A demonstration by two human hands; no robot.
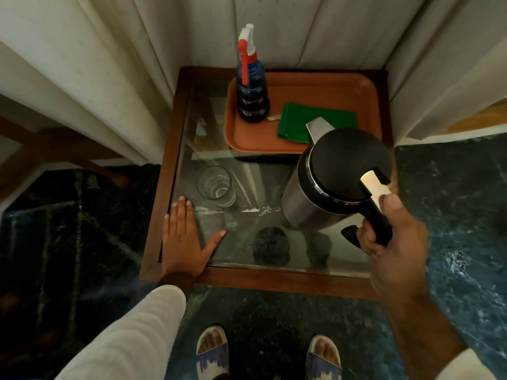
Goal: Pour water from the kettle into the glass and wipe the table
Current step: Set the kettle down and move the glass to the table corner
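Feet (212,349): two, in blue-and-white sandals, on the dark green marbled floor (274,325) just off the desk's near edge.

Desk (274,282): small, square, brown wooden frame around a glass top; set into a corner of pale curtains (109,64).

Left hand (183,239): flat on the glass at the near left corner, palm down, fingers straight and together, thumb spread out to the right; holds nothing. White sleeve (131,338) with a dark cuff at the wrist.

Right hand (389,239): over the near right corner, fingers curled tight around the kettle's black handle, thumb up against the pale lid lever.

Kettle (329,187): steel body, black lid, spout pointing away toward the tray. Leans a little to the left, over the right side of the desk; whether its base touches the glass cannot be told.

Glass (216,186): clear tumbler, upright, on the left side of the desk, just beyond the left hand's fingertips and apart from them; well left of the kettle. Water level cannot be told.

Tray (274,144): orange-brown, rounded corners, in the far right part of the desk.

Cloth (301,122): green, folded, flat on the tray, partly hidden by the kettle's spout.

Spray bottle (251,91): dark blue, ribbed, red-and-white trigger head; upright at the tray's far left corner.
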